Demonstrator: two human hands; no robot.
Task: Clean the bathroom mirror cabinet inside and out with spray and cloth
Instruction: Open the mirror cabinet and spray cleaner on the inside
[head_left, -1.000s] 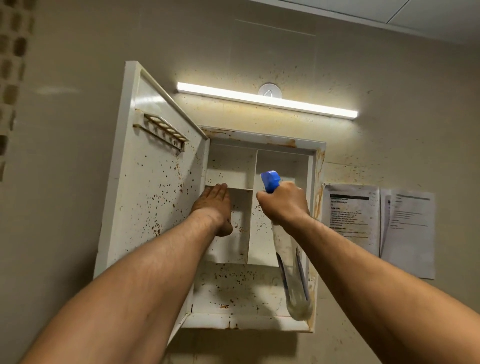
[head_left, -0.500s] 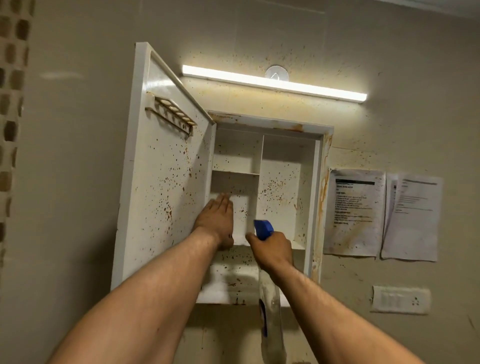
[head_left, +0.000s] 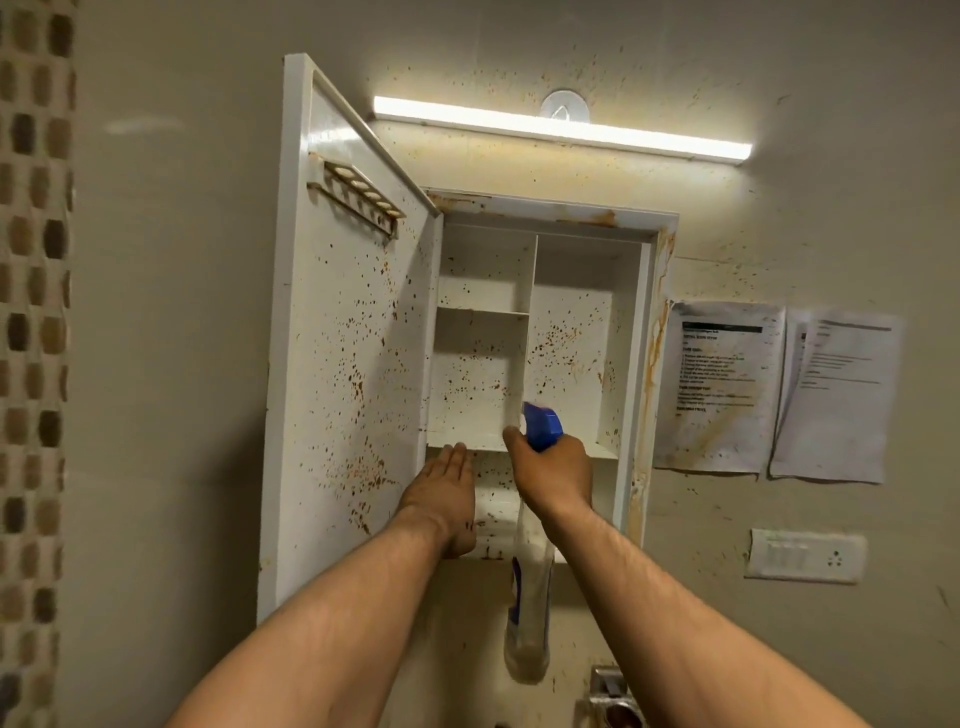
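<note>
A white wall cabinet (head_left: 582, 312) hangs open, its shelves and back spattered with brown stains. Its door (head_left: 343, 374) swings out to the left, stained inside, with a small holder rack (head_left: 358, 200) near the top. My right hand (head_left: 553, 473) grips the neck of a clear spray bottle (head_left: 530, 618) with a blue trigger head (head_left: 541, 427), held in front of the lower shelf. My left hand (head_left: 441, 493) lies flat with straight fingers against the cabinet's lower left compartment, beside the door. No cloth is in sight.
A lit tube light (head_left: 561, 132) runs above the cabinet. Two stained paper sheets (head_left: 719, 387) hang on the wall to the right, with a switch plate (head_left: 805, 555) below them. A metal tap fitting (head_left: 610, 691) shows at the bottom. Mosaic tiles (head_left: 34, 312) line the far left.
Both hands have dropped from the middle shelves to the lower shelf level. The view has tilted down, showing the switch plate and the tap fitting.
</note>
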